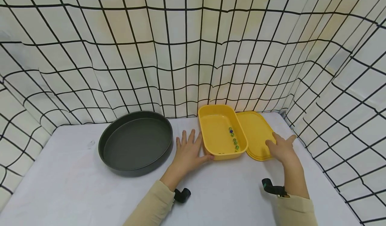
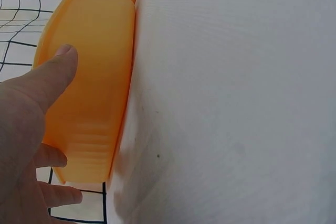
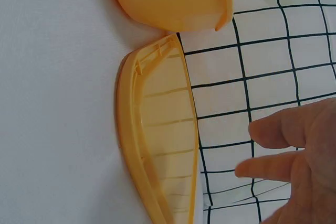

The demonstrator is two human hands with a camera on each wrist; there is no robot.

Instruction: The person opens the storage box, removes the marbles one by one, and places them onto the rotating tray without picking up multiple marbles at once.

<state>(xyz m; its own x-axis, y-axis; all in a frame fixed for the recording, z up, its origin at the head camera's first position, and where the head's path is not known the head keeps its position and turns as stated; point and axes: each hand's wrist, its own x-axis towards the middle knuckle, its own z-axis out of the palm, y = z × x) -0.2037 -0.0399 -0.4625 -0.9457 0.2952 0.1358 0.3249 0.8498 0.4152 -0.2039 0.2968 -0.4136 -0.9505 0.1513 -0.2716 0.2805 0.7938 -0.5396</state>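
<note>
A yellow plastic container (image 1: pixel 215 125) stands at the back middle of the table, with several small green and blue marbles (image 1: pixel 235 141) lined along its right side. My left hand (image 1: pixel 187 155) is at its near left corner, fingers spread and straight, the thumb resting along the front wall. The left wrist view shows that thumb (image 2: pixel 59 72) over the container's outer side. To the container's right lies a flat yellow lid (image 1: pixel 255 132). Above the lid's right edge hovers my right hand (image 1: pixel 282 149), fingers loosely spread, nothing between them; the right wrist view shows the lid (image 3: pixel 136 129) apart from the fingers.
A round dark grey pan (image 1: pixel 135 142) sits on the white-covered table (image 1: pixel 75 185), left of my left hand. White cloth walls with a black grid (image 1: pixel 181 51) enclose the back and sides. A black wrist camera (image 1: pixel 182 195) sticks out beside the left sleeve.
</note>
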